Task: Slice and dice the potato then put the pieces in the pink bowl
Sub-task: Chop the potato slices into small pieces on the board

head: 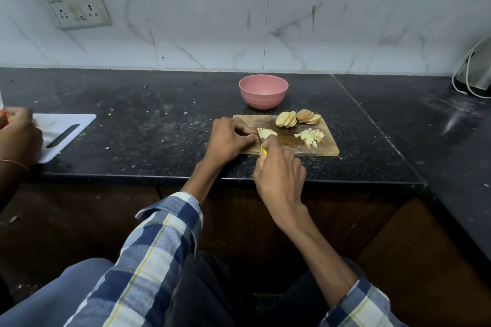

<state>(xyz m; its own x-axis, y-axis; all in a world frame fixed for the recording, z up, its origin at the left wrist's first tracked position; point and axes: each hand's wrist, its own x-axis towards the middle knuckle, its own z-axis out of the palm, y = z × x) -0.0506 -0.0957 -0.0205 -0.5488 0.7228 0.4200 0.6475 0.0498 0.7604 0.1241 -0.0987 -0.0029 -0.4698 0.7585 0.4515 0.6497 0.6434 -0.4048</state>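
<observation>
A wooden cutting board [326, 150] lies on the black counter. At its far edge lean two stacks of round potato slices [297, 117]. A heap of diced potato [311, 137] rests at the right middle. My left hand [229, 138] pins a small pile of potato strips [265, 133] on the board's left part. My right hand [279, 172] grips a yellow-handled knife [263, 151], blade down beside the strips and mostly hidden. The pink bowl [263, 91] stands just behind the board, and I see nothing inside it.
Another person's hand [18, 135] rests on a white cutting board [66, 130] at the far left. A grey appliance with a white cord [475, 71] stands at the back right. The counter's front edge [186, 180] runs below my wrists. A socket plate [74, 1] hangs on the tiled wall.
</observation>
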